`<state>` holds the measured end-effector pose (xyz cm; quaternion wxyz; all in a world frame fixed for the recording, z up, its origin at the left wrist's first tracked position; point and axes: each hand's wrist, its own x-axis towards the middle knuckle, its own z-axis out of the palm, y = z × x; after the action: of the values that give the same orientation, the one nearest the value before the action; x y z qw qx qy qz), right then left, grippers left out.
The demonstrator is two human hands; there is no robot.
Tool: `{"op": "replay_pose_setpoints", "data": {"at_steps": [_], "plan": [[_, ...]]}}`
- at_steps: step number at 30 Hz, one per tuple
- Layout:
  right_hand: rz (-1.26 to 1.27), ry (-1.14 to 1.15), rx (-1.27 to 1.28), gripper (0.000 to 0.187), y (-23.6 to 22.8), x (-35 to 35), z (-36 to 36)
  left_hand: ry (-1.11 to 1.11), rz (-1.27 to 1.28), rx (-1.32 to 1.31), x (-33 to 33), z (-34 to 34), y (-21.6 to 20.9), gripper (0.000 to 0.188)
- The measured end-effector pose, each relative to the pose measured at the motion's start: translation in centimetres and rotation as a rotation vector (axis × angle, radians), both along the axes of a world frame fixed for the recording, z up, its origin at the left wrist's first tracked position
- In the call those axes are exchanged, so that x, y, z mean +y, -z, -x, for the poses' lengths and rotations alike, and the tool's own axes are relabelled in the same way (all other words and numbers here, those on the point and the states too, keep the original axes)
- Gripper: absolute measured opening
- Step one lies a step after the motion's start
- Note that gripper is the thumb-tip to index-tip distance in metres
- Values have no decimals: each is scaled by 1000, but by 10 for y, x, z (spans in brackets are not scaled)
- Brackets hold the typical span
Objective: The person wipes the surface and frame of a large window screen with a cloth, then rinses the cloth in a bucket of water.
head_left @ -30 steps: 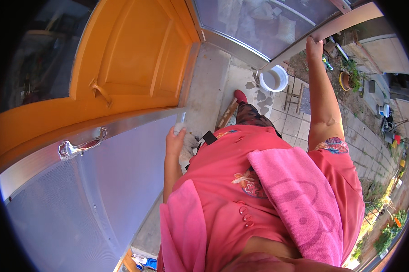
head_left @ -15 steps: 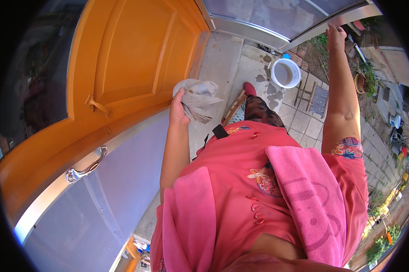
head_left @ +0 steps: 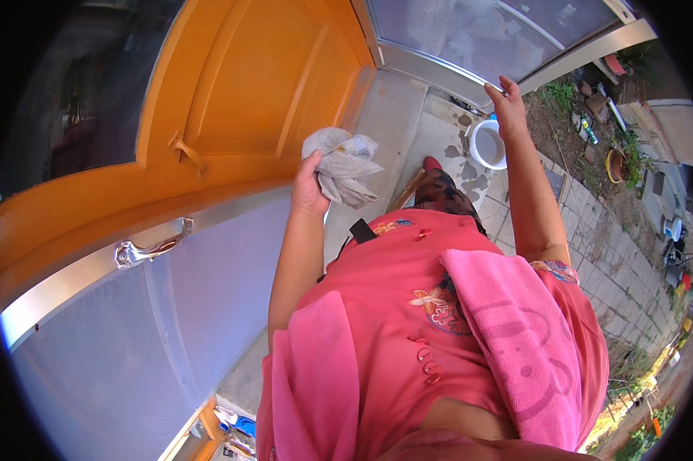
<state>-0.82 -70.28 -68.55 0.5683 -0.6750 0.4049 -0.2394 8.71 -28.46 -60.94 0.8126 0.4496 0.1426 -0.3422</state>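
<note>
A crumpled grey cloth (head_left: pixel 339 165) is bunched up in my left hand (head_left: pixel 309 188), which is closed around its lower left side. Behind the cloth stands an orange panelled door (head_left: pixel 262 84) with a small handle (head_left: pixel 187 154). My right hand (head_left: pixel 509 111) is empty, its thumb and fingers spread apart. It appears in front of the metal bottom rail of a glazed screen door (head_left: pixel 454 73); whether it touches the rail I cannot tell. Just below and left of that hand, a white bucket (head_left: pixel 484 146) with greyish water stands on the ground, partly covered by my right arm.
At left is a screen panel (head_left: pixel 208 300) with a shiny metal pull handle (head_left: pixel 154 250). Wet patches mark the concrete (head_left: pixel 438 142) beside the bucket. Grey paving (head_left: pixel 592 230) runs along the right, with plant pots and garden clutter beyond. A pink towel (head_left: pixel 515 330) hangs round my neck.
My right hand has come away from the screen door's far right edge, moving left and nearer, and its fingers have spread. My left hand still holds the cloth. The view has shifted slightly.
</note>
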Motion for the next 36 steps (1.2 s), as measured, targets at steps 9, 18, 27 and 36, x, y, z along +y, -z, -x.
{"op": "replay_pose_setpoints", "data": {"at_steps": [9, 18, 27, 36], "plan": [[334, 99, 138, 71, -7, -143, 29, 7, -39, 41, 28, 7, 10, 49], [-113, -230, 454, 61, 128, -89, 71, -79, -163, 265, 28, 10, 53, 51], [-77, -666, 1099, 54, 173, 14, 162, -220, -173, 385, 54, 64, 65, 50], [-51, -854, 1257, 47, 158, 37, 306, -138, -313, 134, 163, 73, 65, 45]]}}
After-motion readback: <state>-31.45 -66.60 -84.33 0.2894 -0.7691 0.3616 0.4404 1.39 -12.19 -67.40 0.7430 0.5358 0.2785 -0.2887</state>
